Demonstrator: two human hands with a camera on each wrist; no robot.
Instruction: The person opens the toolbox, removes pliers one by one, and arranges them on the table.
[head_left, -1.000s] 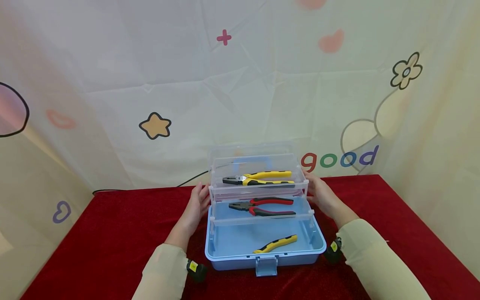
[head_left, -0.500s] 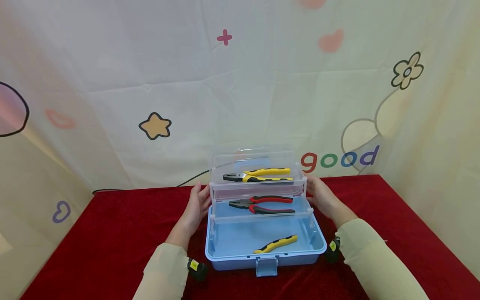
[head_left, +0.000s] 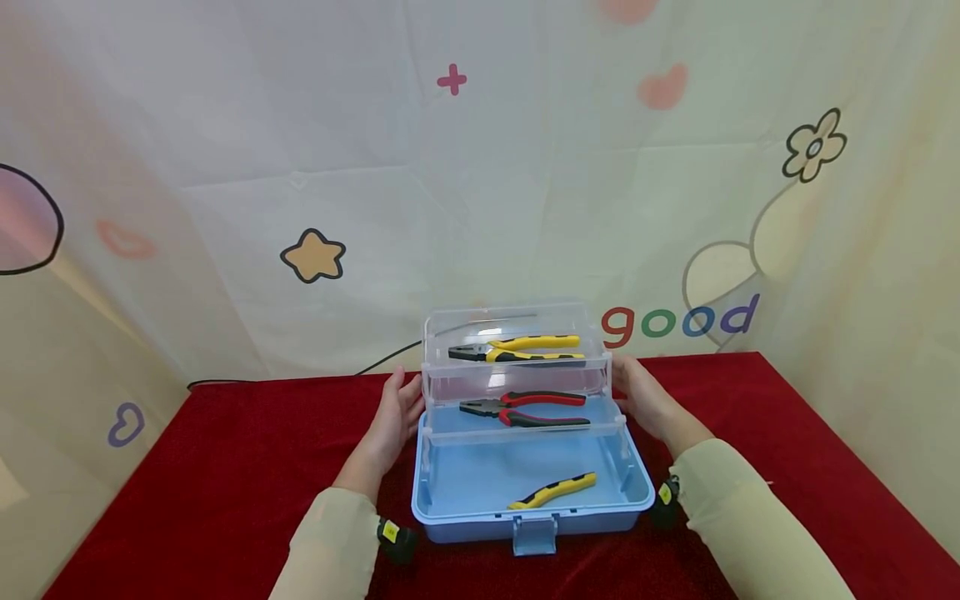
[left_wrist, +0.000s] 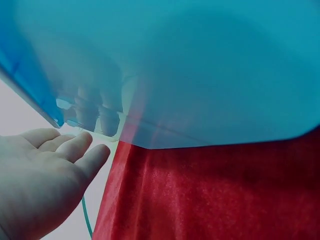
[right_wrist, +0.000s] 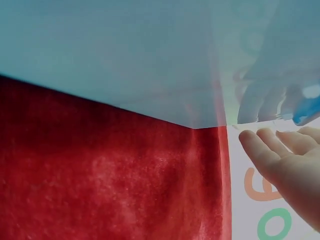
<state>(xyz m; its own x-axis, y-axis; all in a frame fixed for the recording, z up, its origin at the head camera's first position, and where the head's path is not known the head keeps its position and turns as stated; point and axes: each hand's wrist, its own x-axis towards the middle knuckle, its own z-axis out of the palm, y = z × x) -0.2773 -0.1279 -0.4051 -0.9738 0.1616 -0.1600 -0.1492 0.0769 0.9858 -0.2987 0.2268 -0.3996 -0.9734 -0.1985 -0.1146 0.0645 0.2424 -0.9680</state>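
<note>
A light blue toolbox (head_left: 480, 527) stands unfolded, its two clear trays stepped above the base and its clear lid (head_left: 510, 315) leaning back behind them. Yellow-and-black pliers (head_left: 517, 348) lie in the upper tray, red-and-black pliers (head_left: 525, 410) in the lower one. On the base floor a curved yellow-and-black handle (head_left: 553, 490) shows above the front wall, which hides the rest. My left hand (head_left: 393, 412) is at the box's left rear side, fingers extended toward the wall. At the opposite side, my right hand (head_left: 648, 396) has its fingertips right at the tray edge, partly hidden behind it.
A dark red cloth (head_left: 247, 492) covers the table under the box. Behind it hangs a pale printed curtain (head_left: 525, 192). A thin black cable (head_left: 386, 357) runs along the back edge at left. The front latch (head_left: 534, 536) hangs down.
The clear lid has tipped farther back, and its blue handle is no longer seen through it. The trays have shifted slightly back with their pliers. Both hands stay beside the box.
</note>
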